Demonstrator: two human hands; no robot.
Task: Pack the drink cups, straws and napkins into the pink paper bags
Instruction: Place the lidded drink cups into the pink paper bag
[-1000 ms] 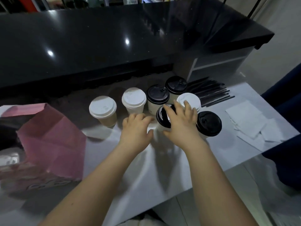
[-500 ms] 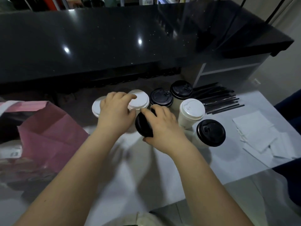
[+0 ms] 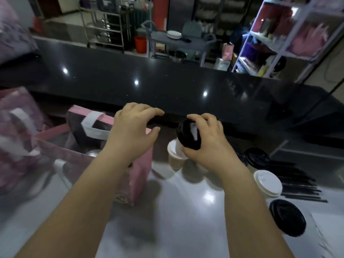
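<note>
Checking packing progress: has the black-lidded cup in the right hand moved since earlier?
Yes. The black-lidded cup has left the white-lidded cup, going leftward toward the pink bag.

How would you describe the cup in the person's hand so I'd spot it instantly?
Start at the pale table, just right of the open pink bag. There the right hand grips a black-lidded cup; it alone is lifted and tilted, while the other cups stand upright.

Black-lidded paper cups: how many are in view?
3. One black-lidded paper cup is gripped by the right hand, one stands beyond the white-lidded cup by the black straws, one sits nearest the camera at right. Another may hide behind the right wrist.
</note>
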